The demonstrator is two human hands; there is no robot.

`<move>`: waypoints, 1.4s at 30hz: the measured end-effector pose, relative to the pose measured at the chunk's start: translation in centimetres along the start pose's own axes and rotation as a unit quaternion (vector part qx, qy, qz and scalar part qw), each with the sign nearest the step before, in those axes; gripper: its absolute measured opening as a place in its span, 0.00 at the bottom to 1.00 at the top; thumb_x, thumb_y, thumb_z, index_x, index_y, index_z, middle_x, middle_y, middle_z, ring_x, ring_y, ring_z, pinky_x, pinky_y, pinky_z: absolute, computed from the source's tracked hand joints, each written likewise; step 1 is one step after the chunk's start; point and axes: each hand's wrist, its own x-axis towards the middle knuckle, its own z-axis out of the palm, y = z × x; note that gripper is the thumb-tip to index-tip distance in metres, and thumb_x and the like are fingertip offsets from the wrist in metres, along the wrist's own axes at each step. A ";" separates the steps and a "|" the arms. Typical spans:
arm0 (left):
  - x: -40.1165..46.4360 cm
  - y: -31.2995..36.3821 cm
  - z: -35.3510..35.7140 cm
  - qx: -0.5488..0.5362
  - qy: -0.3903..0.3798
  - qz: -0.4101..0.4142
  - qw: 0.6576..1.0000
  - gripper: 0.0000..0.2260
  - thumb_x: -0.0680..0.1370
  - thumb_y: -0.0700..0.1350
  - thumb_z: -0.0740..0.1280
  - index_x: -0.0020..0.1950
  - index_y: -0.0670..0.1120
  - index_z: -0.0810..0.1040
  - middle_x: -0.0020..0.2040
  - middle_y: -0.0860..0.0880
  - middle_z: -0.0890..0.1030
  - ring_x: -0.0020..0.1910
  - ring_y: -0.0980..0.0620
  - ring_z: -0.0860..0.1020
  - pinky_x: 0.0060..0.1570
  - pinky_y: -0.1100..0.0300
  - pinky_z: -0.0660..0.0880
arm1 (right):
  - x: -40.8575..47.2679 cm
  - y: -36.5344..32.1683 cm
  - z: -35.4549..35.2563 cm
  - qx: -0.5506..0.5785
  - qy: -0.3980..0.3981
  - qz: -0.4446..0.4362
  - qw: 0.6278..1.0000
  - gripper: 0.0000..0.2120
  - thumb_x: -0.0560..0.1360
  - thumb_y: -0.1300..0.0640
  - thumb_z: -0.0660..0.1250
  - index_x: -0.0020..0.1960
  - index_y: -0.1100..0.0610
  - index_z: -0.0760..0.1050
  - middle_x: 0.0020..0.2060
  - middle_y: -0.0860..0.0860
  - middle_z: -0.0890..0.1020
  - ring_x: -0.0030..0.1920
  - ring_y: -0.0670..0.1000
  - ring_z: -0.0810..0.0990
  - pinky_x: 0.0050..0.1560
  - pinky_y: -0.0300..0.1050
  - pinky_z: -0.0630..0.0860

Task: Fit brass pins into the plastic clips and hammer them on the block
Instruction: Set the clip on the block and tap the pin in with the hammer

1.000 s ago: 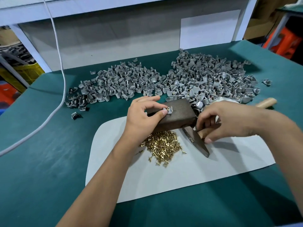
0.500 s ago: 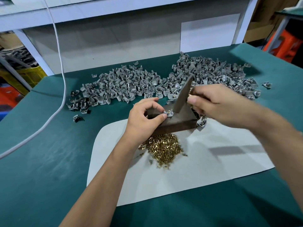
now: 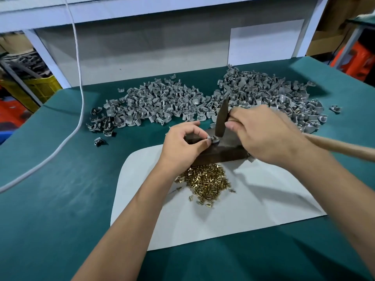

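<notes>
txt: none legible | labels/brands: none | far bg blurry, maybe missed

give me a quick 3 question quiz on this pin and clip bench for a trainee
1. True or false: the right hand grips the hammer close to its head.
2. What lies on the white sheet just in front of the block? A) grey clips B) brass pins C) screws
3. Fill in: the left hand pinches a ____ on top of the block.

Key
1. True
2. B
3. Clip, grey plastic, with the hammer's lower end right at it.
</notes>
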 end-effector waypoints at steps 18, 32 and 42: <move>0.1 -0.4 0.0 0.004 0.007 0.004 1.000 0.06 0.73 0.39 0.78 0.41 0.49 0.86 0.61 0.48 0.82 0.67 0.58 0.77 0.64 0.64 0.72 | -0.5 -1.6 0.2 -0.006 -0.003 0.033 0.999 0.10 0.85 0.46 0.55 0.56 0.50 0.72 0.43 0.55 0.81 0.42 0.62 0.79 0.43 0.53 0.75; 0.0 -0.2 0.1 -0.001 0.001 -0.010 1.000 0.04 0.73 0.39 0.78 0.42 0.47 0.86 0.57 0.53 0.82 0.65 0.57 0.78 0.63 0.65 0.71 | -0.6 -1.4 -0.6 0.042 0.143 0.006 0.989 0.10 0.84 0.47 0.57 0.57 0.51 0.74 0.36 0.51 0.79 0.36 0.60 0.79 0.36 0.49 0.75; 0.0 -0.1 0.2 0.016 0.017 -0.012 1.000 0.03 0.73 0.39 0.78 0.42 0.46 0.86 0.60 0.51 0.82 0.63 0.60 0.78 0.54 0.78 0.67 | -0.2 -2.0 -1.0 0.044 0.144 0.021 0.988 0.09 0.85 0.48 0.58 0.57 0.51 0.73 0.34 0.50 0.74 0.33 0.58 0.72 0.36 0.48 0.70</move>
